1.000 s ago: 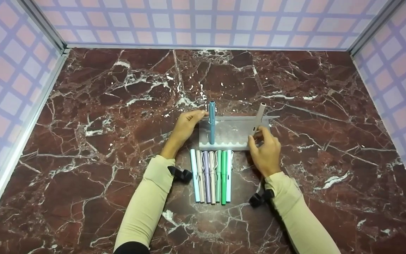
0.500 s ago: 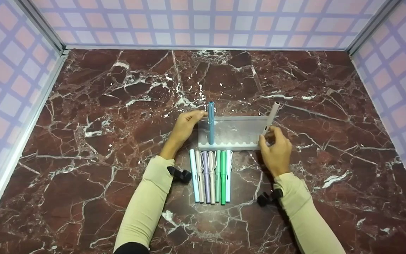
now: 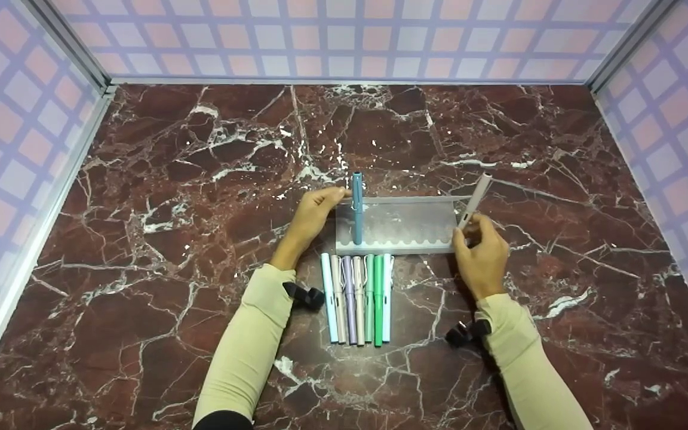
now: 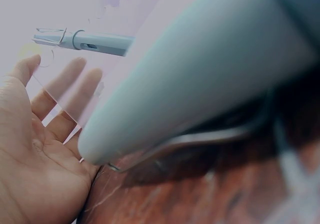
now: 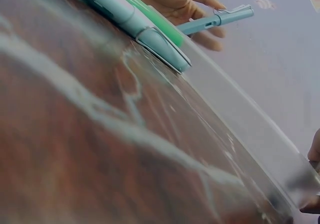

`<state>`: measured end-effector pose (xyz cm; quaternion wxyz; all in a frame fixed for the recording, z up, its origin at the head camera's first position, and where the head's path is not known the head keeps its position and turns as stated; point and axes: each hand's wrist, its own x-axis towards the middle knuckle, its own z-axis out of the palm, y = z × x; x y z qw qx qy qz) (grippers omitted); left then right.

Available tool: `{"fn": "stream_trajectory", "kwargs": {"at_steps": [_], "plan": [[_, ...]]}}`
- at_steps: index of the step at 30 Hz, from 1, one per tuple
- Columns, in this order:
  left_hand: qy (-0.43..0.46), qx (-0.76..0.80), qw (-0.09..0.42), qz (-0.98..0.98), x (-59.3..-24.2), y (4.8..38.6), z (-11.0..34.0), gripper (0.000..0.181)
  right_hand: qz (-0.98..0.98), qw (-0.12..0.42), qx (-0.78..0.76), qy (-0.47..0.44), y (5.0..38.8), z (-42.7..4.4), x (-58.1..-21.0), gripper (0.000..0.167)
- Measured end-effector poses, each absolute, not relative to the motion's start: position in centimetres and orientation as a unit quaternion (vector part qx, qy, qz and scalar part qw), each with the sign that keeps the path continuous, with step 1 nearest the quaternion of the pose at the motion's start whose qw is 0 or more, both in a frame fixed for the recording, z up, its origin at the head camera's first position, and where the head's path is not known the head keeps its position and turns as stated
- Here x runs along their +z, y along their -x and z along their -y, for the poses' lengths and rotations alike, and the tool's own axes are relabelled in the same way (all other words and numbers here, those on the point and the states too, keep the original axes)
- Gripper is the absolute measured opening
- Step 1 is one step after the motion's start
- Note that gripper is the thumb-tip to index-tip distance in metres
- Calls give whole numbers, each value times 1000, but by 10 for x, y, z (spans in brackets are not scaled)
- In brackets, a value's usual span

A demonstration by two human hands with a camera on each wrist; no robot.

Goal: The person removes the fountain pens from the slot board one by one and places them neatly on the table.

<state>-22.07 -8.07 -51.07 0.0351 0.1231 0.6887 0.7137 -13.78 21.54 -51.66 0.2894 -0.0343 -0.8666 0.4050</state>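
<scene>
In the head view, my left hand point(image 3: 318, 214) pinches the upper left edge of a clear pen stand point(image 3: 407, 221). The left wrist view has its fingers behind the clear panel and its thumb in front. A blue pen point(image 3: 357, 209) stands upright in a notch near the stand's left end. My right hand point(image 3: 482, 255) pinches the lower part of a pale greyish-pink pen point(image 3: 476, 197) by the stand's right end. That pen leans right with its upper end raised. Whether its tip touches the stand is hidden by my fingers.
Several capped pens point(image 3: 358, 298) lie side by side in front of the stand, in light blue, greyish-pink, purple and green. The dark red marbled tabletop point(image 3: 200, 179) is bounded by checkered panels point(image 3: 344, 42) at the back and both sides.
My right hand has moved right with the greyish-pink pen, from over the stand to its right end, and the pen leans further right. My left hand and the blue pen stay put.
</scene>
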Motion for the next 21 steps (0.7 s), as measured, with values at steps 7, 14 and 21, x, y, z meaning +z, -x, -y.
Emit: {"fn": "stream_trajectory", "kwargs": {"at_steps": [7,14,21], "plan": [[-122,719,35,-683,-511,221,81,27,860,285,418,74,138,-226,-518,16],[-127,723,34,-678,-512,221,81,27,818,255,499,126,138,-235,-513,12],[-123,731,43,-670,-512,221,81,28,708,203,668,105,138,-246,-512,14]]}}
